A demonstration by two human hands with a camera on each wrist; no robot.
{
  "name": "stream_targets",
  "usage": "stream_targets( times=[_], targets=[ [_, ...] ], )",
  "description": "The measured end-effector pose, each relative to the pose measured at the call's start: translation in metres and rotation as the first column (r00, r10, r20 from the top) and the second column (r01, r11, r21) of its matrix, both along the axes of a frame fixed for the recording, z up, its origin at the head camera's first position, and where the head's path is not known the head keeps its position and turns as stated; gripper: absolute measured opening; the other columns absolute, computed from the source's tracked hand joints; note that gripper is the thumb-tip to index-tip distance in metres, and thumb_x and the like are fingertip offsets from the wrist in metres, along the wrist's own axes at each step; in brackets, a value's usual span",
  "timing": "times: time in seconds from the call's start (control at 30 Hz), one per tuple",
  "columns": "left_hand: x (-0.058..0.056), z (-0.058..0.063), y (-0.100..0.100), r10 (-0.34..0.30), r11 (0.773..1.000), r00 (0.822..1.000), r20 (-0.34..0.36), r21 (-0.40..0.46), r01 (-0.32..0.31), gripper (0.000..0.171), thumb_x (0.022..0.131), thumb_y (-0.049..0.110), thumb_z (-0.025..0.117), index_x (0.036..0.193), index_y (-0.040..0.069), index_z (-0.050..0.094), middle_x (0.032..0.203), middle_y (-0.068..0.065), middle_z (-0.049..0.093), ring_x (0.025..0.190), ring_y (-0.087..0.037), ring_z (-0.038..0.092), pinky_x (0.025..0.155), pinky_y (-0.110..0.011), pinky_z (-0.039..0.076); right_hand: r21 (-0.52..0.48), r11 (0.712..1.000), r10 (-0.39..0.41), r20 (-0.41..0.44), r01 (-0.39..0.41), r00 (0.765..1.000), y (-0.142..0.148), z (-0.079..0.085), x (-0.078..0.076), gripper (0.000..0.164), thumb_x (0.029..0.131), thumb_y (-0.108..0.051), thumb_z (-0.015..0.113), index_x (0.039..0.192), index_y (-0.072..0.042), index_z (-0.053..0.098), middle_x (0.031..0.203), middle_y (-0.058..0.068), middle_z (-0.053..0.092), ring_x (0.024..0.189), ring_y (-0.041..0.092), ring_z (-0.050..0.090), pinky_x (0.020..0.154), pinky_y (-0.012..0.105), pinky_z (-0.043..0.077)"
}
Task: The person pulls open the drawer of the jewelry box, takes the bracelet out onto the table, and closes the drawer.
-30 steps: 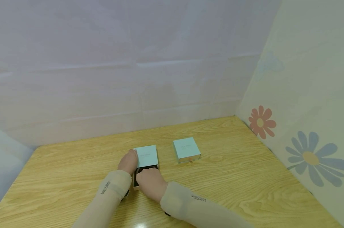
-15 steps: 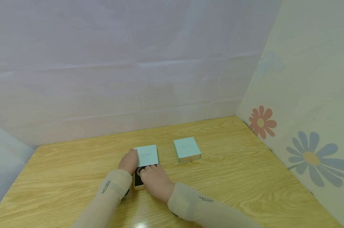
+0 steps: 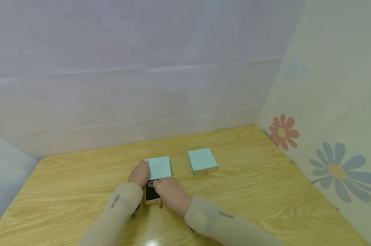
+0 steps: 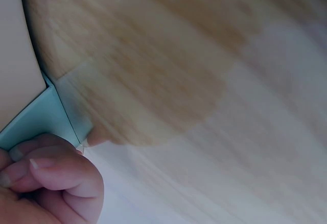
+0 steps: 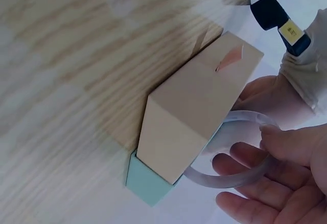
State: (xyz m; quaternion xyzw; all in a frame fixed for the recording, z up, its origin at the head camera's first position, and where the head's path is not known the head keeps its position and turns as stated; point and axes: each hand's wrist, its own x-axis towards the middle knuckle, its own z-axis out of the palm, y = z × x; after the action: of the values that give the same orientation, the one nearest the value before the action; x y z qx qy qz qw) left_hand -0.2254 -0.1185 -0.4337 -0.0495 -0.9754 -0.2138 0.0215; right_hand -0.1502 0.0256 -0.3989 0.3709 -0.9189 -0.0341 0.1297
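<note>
A mint-green slide-out box [image 3: 159, 167] lies on the table with its beige drawer [image 5: 179, 106] pulled toward me, showing a dark lining. My left hand [image 3: 139, 174] grips the left side of the box's sleeve; curled fingers show beside the mint side in the left wrist view. Over the drawer, my right hand [image 3: 172, 194] pinches a translucent whitish bangle [image 5: 225, 182] between thumb and fingers. The ring stands partly above the drawer's rim, its lower part hidden behind the drawer wall in the right wrist view. A ribbon tab [image 5: 230, 59] hangs from the drawer front.
A second mint-green box [image 3: 202, 160], closed, sits to the right of the first on the wooden table [image 3: 250, 191]. Pale sheeting [image 3: 118, 85] rises behind the table. A wall with printed flowers [image 3: 336, 171] borders the right side.
My right hand has moved slightly right, uncovering more of the dark drawer lining and the bangle at its fingers. My left hand stays on the box.
</note>
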Motion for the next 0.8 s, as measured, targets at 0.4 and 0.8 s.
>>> stream_targets(
  times=[0.4, 0.8],
  targets=[
    [0.000, 0.001, -0.001, -0.018, 0.999, 1.000, -0.007, -0.032, 0.018, 0.035, 0.106, 0.006, 0.032, 0.097, -0.023, 0.051, 0.061, -0.020, 0.054, 0.060, -0.036, 0.063, 0.052, -0.042, 0.053, -0.228, 0.972, -0.011, 0.181, 0.053, 0.983, 0.007, 0.002, -0.010, 0.008, 0.092, -0.004, 0.066, 0.098, -0.007, 0.070, 0.090, 0.001, 0.071, 0.082, 0.007, 0.067, 0.066, 0.010, 0.047],
    [-0.001, -0.002, -0.001, 0.004, 1.000, 1.000, -0.031, -0.011, -0.005, 0.034, 0.106, 0.006, 0.033, 0.092, -0.019, 0.052, 0.059, -0.018, 0.053, 0.058, -0.037, 0.062, 0.051, -0.044, 0.052, -0.431, 0.890, 0.005, 0.336, 0.149, 0.942, 0.017, 0.006, -0.015, 0.018, 0.094, -0.004, 0.063, 0.110, 0.000, 0.069, 0.099, 0.010, 0.072, 0.084, 0.015, 0.069, 0.067, 0.015, 0.050]
  ],
)
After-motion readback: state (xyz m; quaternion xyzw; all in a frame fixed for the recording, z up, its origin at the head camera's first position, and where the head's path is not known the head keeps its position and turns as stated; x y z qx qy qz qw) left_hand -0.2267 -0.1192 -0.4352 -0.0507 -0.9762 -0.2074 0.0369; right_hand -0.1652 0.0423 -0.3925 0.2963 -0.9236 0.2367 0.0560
